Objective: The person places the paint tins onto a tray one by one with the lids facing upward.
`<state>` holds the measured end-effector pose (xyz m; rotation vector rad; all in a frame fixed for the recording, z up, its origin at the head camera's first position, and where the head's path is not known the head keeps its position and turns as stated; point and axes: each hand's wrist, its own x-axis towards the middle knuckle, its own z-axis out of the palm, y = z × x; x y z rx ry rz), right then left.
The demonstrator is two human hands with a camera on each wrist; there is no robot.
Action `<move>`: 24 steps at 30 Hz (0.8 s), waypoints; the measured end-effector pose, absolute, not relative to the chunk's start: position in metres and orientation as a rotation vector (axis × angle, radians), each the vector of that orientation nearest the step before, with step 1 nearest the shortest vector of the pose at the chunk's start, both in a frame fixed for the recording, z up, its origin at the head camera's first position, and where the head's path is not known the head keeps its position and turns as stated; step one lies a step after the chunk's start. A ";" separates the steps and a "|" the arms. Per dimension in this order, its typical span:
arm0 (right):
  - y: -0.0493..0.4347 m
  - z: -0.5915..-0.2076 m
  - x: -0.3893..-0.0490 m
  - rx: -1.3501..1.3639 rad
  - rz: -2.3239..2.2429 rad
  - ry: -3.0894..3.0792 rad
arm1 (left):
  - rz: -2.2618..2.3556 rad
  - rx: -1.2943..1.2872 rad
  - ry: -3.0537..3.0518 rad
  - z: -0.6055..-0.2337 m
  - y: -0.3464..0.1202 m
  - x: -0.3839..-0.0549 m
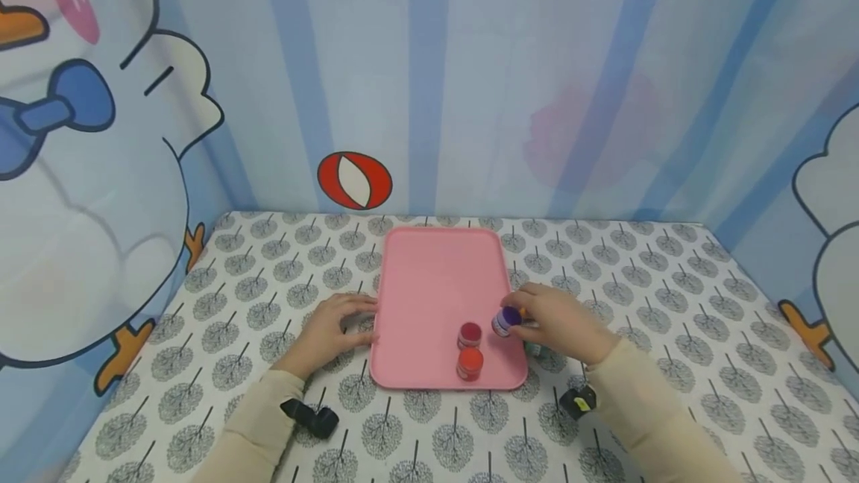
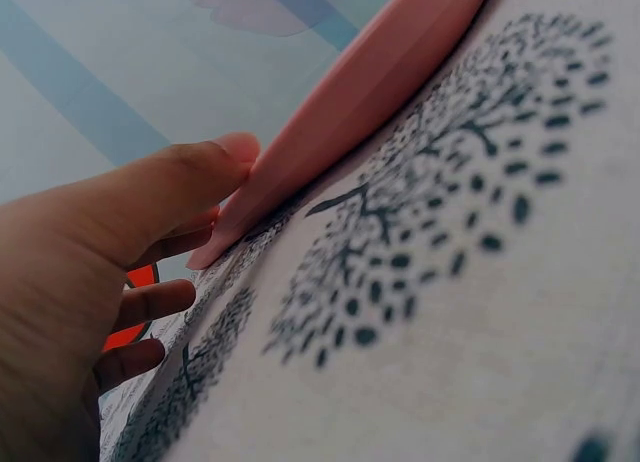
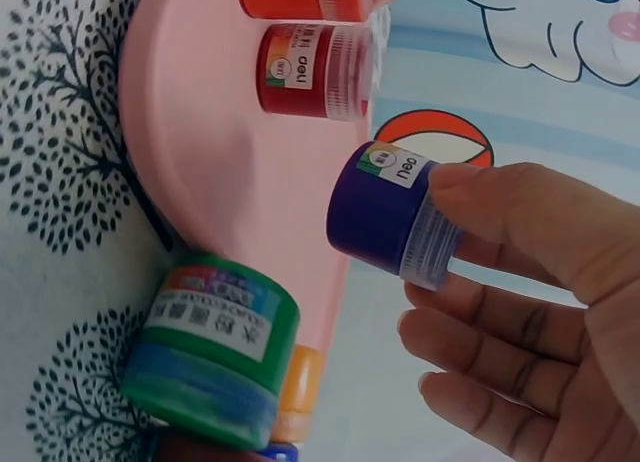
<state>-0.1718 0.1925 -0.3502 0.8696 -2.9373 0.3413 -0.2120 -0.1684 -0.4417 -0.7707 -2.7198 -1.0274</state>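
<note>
A pink tray [image 1: 436, 274] lies on the tree-patterned tablecloth. On its near right part stand a dark red paint jar [image 1: 470, 335] and an orange-red jar [image 1: 470, 363]. My right hand [image 1: 522, 320] pinches a small purple jar [image 1: 506, 319] between thumb and fingers, tilted, just above the tray's right edge. In the right wrist view the purple jar [image 3: 385, 217] hangs clear of the tray [image 3: 200, 172]. My left hand [image 1: 359, 320] rests on the cloth, its thumb [image 2: 200, 167] touching the tray's left rim [image 2: 350, 102], fingers relaxed and holding nothing.
Beside the tray's right edge, under my right hand, stand a green jar [image 3: 215, 352], an orange jar [image 3: 297, 392] and part of a blue one [image 3: 275, 450]. Cartoon-printed walls close the table on three sides. Black wrist cameras [image 1: 309, 416] sit on both sleeves.
</note>
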 end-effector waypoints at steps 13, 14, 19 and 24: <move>0.179 -0.357 -0.188 0.860 0.288 -2.932 | -1.032 -0.752 -2.734 -0.440 -0.169 -0.212; 0.178 -0.357 -0.189 0.861 0.289 -2.931 | -1.029 -0.753 -2.734 -0.440 -0.169 -0.212; 0.172 -0.360 -0.194 0.877 0.294 -2.909 | -1.009 -0.765 -2.708 -0.440 -0.169 -0.213; 0.168 -0.365 -0.197 0.881 0.291 -2.918 | -1.003 -0.761 -2.714 -0.441 -0.169 -0.211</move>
